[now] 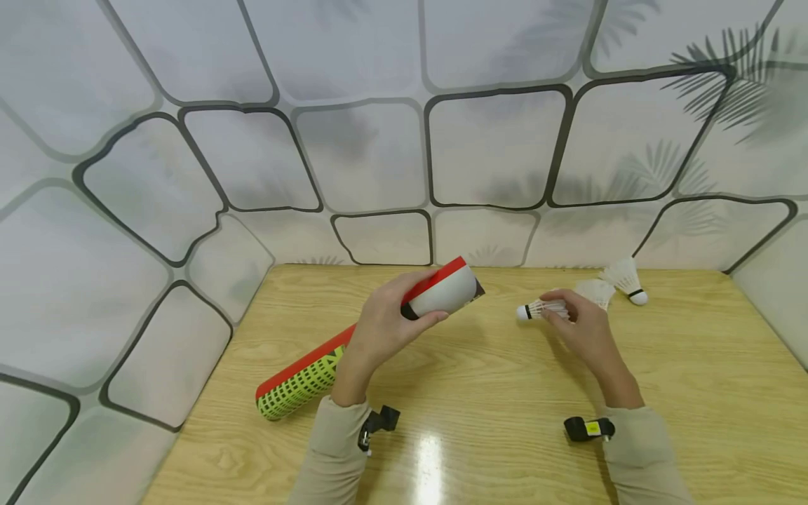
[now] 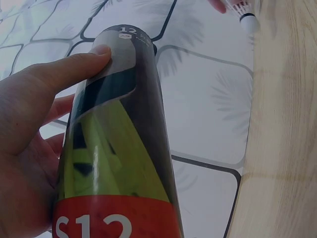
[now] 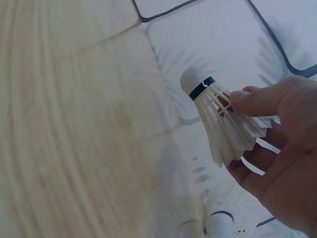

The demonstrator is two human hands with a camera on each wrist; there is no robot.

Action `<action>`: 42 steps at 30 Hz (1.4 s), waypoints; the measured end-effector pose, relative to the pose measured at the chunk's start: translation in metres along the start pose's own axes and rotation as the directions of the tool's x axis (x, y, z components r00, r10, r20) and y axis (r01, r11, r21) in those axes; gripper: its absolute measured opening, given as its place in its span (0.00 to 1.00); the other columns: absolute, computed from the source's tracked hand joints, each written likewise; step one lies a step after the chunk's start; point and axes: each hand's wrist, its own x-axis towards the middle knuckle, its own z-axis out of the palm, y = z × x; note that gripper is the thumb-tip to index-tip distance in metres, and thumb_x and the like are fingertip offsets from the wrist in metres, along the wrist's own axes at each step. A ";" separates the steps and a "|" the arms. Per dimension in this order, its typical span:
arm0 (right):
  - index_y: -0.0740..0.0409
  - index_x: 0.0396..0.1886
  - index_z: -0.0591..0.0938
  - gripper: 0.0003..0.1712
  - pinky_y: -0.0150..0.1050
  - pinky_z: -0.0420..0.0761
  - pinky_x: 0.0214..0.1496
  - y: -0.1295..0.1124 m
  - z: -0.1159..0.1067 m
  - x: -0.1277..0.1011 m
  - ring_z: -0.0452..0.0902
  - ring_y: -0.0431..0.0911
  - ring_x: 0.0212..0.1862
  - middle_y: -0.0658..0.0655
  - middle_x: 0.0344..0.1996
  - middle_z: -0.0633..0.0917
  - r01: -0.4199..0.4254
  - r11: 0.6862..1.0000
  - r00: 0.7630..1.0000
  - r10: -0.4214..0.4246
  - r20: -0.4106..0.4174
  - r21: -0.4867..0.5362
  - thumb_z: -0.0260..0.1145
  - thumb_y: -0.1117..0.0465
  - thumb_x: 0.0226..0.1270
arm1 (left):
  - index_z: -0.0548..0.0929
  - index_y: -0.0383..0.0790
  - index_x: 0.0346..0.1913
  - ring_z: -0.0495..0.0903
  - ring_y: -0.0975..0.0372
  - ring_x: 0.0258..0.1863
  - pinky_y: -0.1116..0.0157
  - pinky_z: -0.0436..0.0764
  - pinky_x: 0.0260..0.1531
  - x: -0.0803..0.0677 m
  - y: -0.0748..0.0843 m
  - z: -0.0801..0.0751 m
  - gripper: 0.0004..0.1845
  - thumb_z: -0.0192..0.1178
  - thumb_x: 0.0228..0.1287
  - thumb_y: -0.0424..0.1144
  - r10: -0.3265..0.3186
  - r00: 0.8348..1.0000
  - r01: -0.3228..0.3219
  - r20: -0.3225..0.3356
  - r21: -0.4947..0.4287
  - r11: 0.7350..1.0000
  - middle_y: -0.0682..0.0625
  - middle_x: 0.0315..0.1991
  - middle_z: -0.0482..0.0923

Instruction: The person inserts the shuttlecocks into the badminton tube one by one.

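My left hand (image 1: pixel 386 319) grips a long shuttlecock tube (image 1: pixel 303 379) round its upper part, with the thumb along its side. The tube is red, white and yellow-green and lies slantwise, its upper end pointing right. In the left wrist view the tube (image 2: pixel 119 153) shows a "12" at its end. My right hand (image 1: pixel 587 330) pinches a white shuttlecock (image 3: pixel 225 119) by its feathers, between thumb and fingers. Its cork, with a dark band, points left toward the tube's end. Part of its skirt is hidden behind the fingers.
Two more white shuttlecocks are on the wooden table (image 1: pixel 480 407) beyond my right hand: one shuttlecock (image 1: pixel 625 278) near the back edge, another shuttlecock (image 1: pixel 596 290) partly behind the hand. A patterned wall covering (image 1: pixel 379 154) rises behind the table and along its left side.
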 end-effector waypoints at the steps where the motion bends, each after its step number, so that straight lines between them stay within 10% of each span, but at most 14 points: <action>1: 0.60 0.53 0.85 0.13 0.28 0.73 0.31 -0.002 -0.001 0.000 0.73 0.37 0.30 0.61 0.38 0.87 0.004 1.000 1.000 -0.004 -0.012 0.008 0.69 0.63 0.72 | 0.78 0.51 0.69 0.82 0.61 0.50 0.60 0.83 0.43 0.000 0.000 0.000 0.33 0.76 0.60 0.47 0.000 1.000 0.000 0.001 0.000 1.000 0.53 0.60 0.81; 9: 0.60 0.52 0.86 0.12 0.16 0.73 0.42 -0.024 -0.016 0.001 0.75 0.21 0.44 0.62 0.48 0.87 0.036 0.996 0.997 -0.030 -0.073 0.079 0.70 0.63 0.71 | 0.78 0.49 0.68 0.82 0.60 0.50 0.59 0.83 0.43 -0.001 0.002 0.001 0.33 0.76 0.60 0.46 0.018 1.000 -0.018 0.005 0.000 1.000 0.52 0.60 0.81; 42: 0.61 0.53 0.87 0.20 0.19 0.76 0.44 -0.086 -0.055 -0.002 0.81 0.30 0.41 0.57 0.46 0.86 0.263 0.956 0.952 -0.236 -0.196 0.127 0.72 0.78 0.62 | 0.78 0.47 0.68 0.82 0.60 0.50 0.61 0.83 0.42 0.001 0.017 0.006 0.33 0.76 0.61 0.47 0.073 0.997 -0.072 0.027 -0.029 0.997 0.51 0.61 0.81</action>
